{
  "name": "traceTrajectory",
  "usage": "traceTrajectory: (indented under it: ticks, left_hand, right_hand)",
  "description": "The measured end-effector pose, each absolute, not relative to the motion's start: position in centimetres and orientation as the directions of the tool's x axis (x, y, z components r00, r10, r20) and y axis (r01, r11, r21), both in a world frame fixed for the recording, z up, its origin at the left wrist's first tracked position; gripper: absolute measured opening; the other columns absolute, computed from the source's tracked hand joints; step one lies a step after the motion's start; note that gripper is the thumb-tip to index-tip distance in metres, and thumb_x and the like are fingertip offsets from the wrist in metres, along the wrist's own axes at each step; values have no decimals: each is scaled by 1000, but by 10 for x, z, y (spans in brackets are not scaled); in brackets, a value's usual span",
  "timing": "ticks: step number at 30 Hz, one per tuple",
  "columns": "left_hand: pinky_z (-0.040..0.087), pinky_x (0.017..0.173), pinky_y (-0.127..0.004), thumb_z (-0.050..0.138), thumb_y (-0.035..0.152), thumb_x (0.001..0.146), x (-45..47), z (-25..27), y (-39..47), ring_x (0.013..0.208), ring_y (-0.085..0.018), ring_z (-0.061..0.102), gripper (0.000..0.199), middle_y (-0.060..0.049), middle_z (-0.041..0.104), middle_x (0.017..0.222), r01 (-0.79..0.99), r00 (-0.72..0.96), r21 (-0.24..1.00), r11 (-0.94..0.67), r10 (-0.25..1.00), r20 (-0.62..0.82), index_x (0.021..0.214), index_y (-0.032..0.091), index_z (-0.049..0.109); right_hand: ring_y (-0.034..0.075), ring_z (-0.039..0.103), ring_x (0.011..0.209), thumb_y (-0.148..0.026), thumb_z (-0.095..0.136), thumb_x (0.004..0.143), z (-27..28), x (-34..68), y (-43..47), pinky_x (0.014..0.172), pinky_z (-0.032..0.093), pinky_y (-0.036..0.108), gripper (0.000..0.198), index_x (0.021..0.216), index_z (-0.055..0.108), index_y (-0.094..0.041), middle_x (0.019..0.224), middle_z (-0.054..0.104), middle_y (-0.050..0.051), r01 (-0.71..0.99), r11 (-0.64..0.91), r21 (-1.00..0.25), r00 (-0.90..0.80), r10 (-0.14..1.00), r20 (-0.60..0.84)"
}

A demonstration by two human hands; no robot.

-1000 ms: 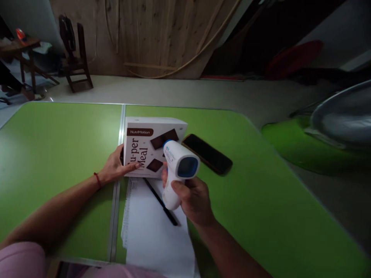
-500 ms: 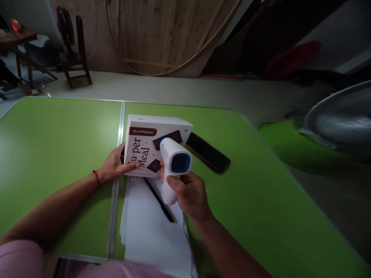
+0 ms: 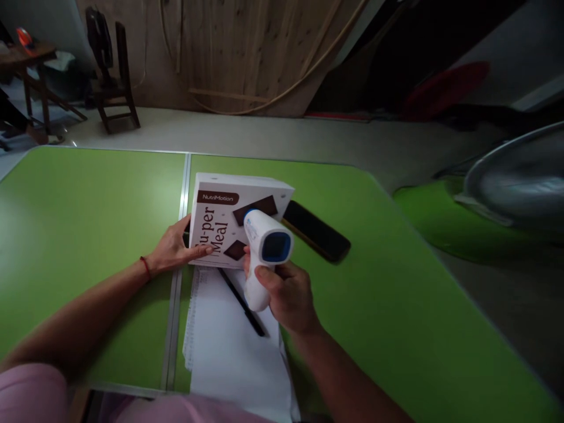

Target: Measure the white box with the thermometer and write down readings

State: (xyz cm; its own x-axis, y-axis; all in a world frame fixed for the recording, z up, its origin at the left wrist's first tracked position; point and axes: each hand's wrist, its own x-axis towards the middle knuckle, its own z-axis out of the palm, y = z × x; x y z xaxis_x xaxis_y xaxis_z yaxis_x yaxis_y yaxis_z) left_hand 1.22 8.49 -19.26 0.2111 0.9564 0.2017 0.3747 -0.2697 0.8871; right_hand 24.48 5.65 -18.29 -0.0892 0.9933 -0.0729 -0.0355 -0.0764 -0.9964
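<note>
My left hand (image 3: pixel 178 248) grips the lower left edge of a white box (image 3: pixel 215 234), thumb on its front and fingers behind. "NutriMotion" and "Meal" are printed on the box, which stands tilted above the table. In my right hand (image 3: pixel 288 294) is a white infrared thermometer (image 3: pixel 263 252) with a blue-rimmed screen; its front end points at the box's face. The screen looks dark. Below the box lie white paper sheets (image 3: pixel 238 376) with a black pen (image 3: pixel 242 302) across them. A black phone (image 3: pixel 316 232) rests just right of the box.
The green folding table (image 3: pixel 97 217) has a metal seam (image 3: pixel 175 311) running down its middle. Beyond its far edge stand a wooden chair (image 3: pixel 117 94) and a small wooden table (image 3: pixel 37 56). A green and silver object (image 3: pixel 440 217) stands off to the right.
Almost nothing differs. The thermometer and my right hand have shifted very slightly, and its screen appears darker than before. My left hand keeps its hold on the box.
</note>
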Motion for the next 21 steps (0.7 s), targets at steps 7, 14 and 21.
traceTrajectory:
  ticks: [7,14,21]
  left_hand:
    - [58,90,-54,77,60,75,-5,-189,91,108,-32,66,73,-17,68,122,406,331,885,-230,939,92,128,16,54]
    - [61,92,-50,86,42,71,-5,-204,96,120,-34,64,73,-18,62,135,155,363,968,-198,923,131,130,16,53]
    - [63,90,-46,84,43,74,-4,-211,101,120,-33,63,78,-18,60,135,174,327,940,-294,918,227,139,17,50]
  right_hand:
    - [13,48,54,-44,68,70,-188,247,58,50,43,28,24,68,65,-20,63,57,0,-45,-39,-998,-101,994,-34]
    - [15,53,57,-46,68,71,-191,250,57,52,46,30,25,70,65,-21,65,60,1,-28,0,-1000,-84,996,2]
    - [16,57,62,-55,76,68,-191,252,61,56,50,31,33,76,66,-24,70,64,1,11,115,-993,-85,990,114]
